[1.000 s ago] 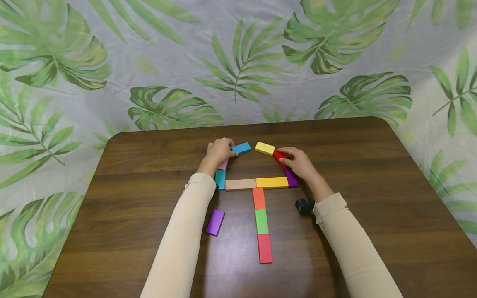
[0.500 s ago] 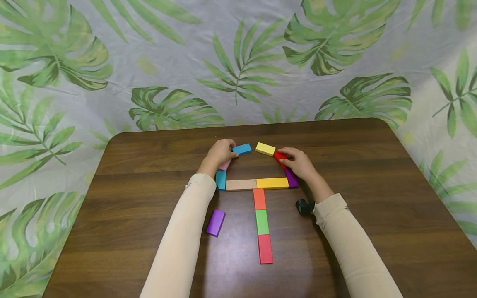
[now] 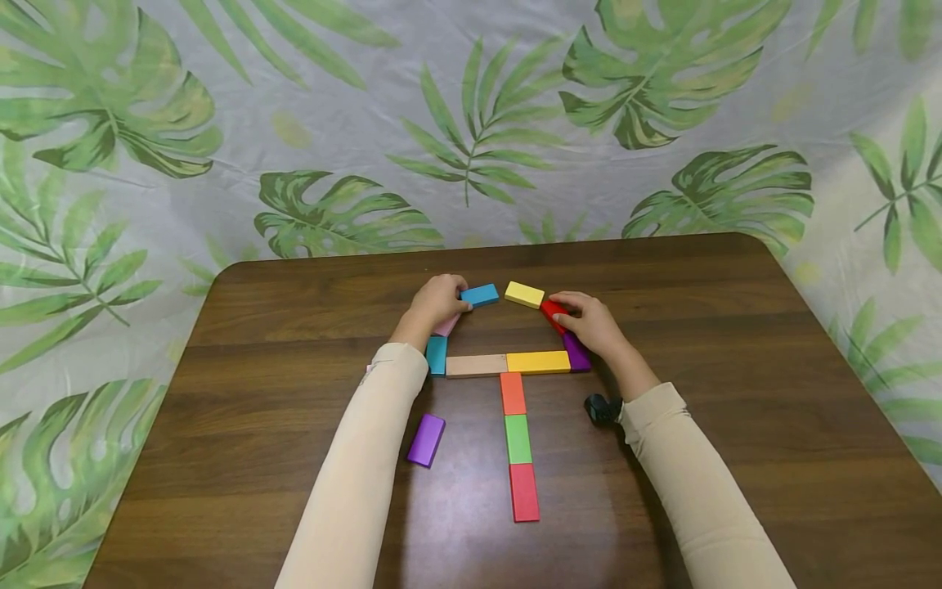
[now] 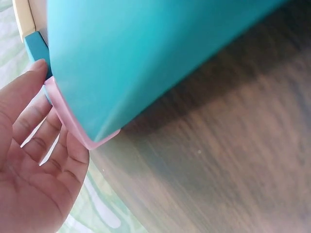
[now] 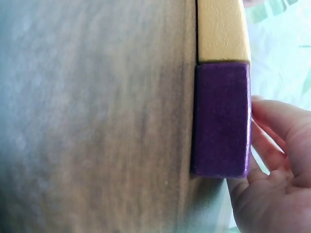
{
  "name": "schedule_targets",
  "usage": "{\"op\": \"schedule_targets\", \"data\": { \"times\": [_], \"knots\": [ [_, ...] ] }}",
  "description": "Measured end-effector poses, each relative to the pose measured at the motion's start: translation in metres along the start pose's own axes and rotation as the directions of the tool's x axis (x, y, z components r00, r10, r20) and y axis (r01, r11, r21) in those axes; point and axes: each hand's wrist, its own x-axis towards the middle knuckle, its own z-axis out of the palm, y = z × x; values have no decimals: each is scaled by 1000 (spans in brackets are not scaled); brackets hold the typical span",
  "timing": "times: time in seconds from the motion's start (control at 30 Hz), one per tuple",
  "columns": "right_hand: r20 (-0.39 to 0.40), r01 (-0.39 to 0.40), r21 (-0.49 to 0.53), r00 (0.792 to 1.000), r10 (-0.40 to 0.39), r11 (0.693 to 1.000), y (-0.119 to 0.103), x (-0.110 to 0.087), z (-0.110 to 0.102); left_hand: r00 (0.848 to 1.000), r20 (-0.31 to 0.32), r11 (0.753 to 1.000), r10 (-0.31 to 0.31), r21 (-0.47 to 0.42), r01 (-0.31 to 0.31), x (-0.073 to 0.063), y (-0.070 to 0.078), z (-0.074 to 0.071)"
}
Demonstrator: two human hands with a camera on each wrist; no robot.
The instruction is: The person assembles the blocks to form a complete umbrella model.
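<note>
My left hand [image 3: 436, 301] pinches the left end of a blue block [image 3: 481, 295] at the far side of the block outline. In the left wrist view the thumb rests on this blue block [image 4: 37, 47], beside a pink block [image 4: 65, 114]; a teal block [image 4: 112, 63] fills the foreground. The pink block [image 3: 446, 325] is partly hidden by my hand in the head view. My right hand [image 3: 593, 321] holds a red block [image 3: 554, 316] between thumb and fingers. A yellow block [image 3: 524, 294] touches the red one's upper end, with a gap between it and the blue block.
Tan [image 3: 476, 366] and amber [image 3: 538, 361] blocks form the base, with a dark purple block [image 3: 576, 352] at its right end. Orange, green [image 3: 518, 438] and red blocks run toward me. A loose purple block [image 3: 426, 440] lies on the brown table [image 3: 257, 458].
The blue block has shifted slightly right with my left hand, and the pink block now leans more to the right. My right hand stays on the red block.
</note>
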Motion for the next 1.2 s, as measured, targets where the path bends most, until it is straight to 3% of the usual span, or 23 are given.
{"op": "schedule_targets", "data": {
  "times": [1.03, 1.2],
  "knots": [
    [-6, -1, -7, 1000, 1, 1000, 0, -1, 0, 999, 28, 999, 45, 0, -45, 1, 0, -2],
    [-4, 0, -5, 1000, 0, 1000, -1, -1, 0, 998, 41, 998, 55, 8, -56, 1, 5, -6]
  ]
}}
